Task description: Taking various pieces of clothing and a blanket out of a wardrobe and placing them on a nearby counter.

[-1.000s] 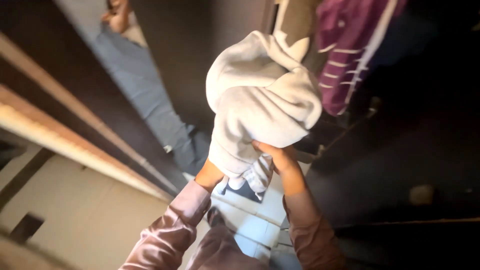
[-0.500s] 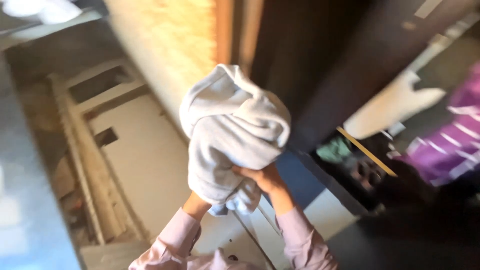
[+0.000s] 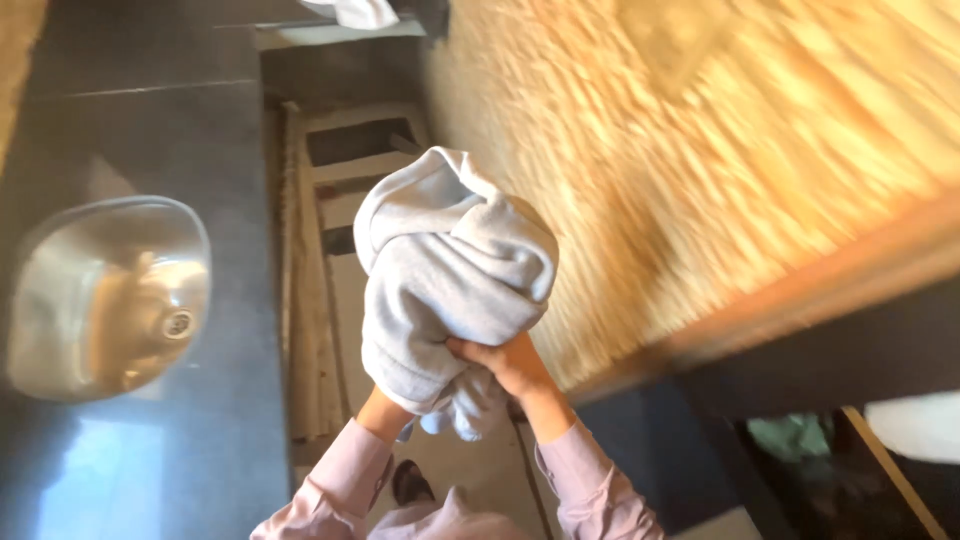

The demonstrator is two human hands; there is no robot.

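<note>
Two hands, the left [image 3: 385, 405] and the right [image 3: 505, 362], are counted, with one grey bundled cloth [image 3: 450, 270], one steel sink [image 3: 105, 295] at left and one dark counter [image 3: 150, 130].

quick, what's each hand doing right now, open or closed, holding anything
Left hand: mostly hidden under the grey cloth bundle; grip cannot be told.
Right hand: closed on the bundle's lower edge.

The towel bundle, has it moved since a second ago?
Cannot tell: the camera swung, so the towel bundle has no shared fixed reference; both hands grip it as before.
</note>
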